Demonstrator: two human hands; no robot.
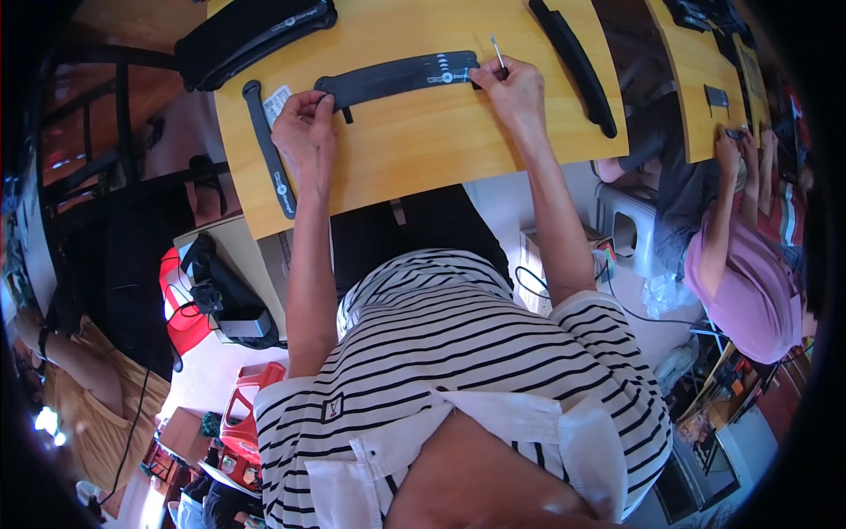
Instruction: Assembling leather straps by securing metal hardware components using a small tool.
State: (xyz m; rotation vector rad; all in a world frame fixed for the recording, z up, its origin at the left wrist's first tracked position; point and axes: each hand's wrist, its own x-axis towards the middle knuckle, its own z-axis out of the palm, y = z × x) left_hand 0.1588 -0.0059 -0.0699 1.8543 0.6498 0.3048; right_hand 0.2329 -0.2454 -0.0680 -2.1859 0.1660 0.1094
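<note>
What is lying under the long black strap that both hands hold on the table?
The black strap lies flat on the bare wooden table. The left hand and right hand cover its ends, so anything beneath them is hidden.

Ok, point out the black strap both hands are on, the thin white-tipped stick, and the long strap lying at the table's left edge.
black strap (397, 78), head view, middle of its length.
thin stick (497, 53), head view, on the shaft above the right hand (515, 93).
long strap (269, 150), head view, mid-length, left of the left hand (304, 132).

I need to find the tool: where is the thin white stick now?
In the head view, the thin white stick is held in the right hand, over the right end of the long black strap on the yellow wooden table.
</note>
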